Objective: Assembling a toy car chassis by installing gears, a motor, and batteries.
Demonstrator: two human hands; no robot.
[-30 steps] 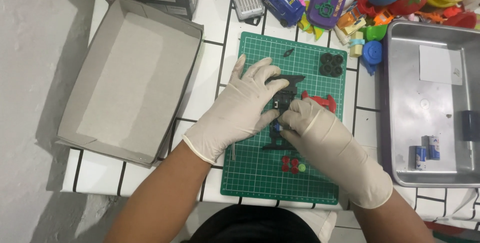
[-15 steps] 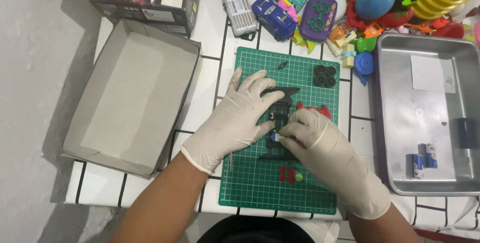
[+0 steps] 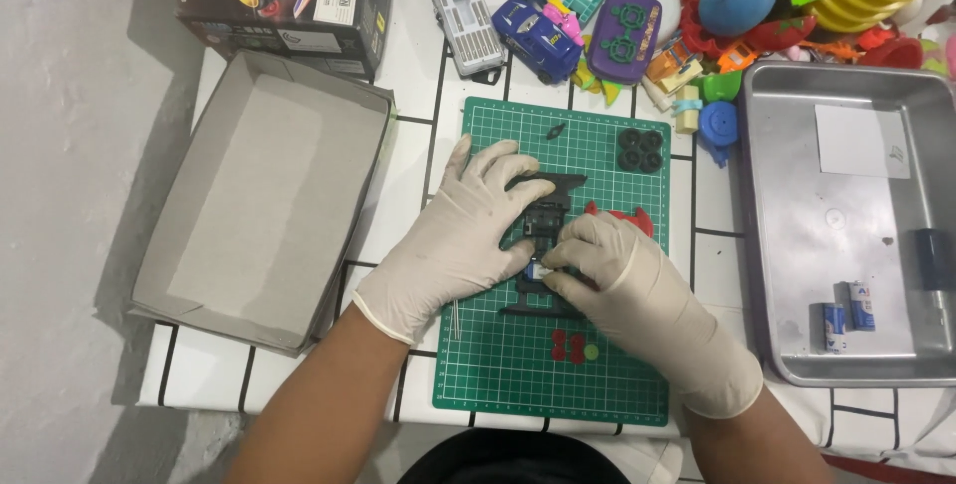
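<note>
Left hand (image 3: 463, 235), right hand (image 3: 622, 290): gloved, fingertips meeting.
</note>
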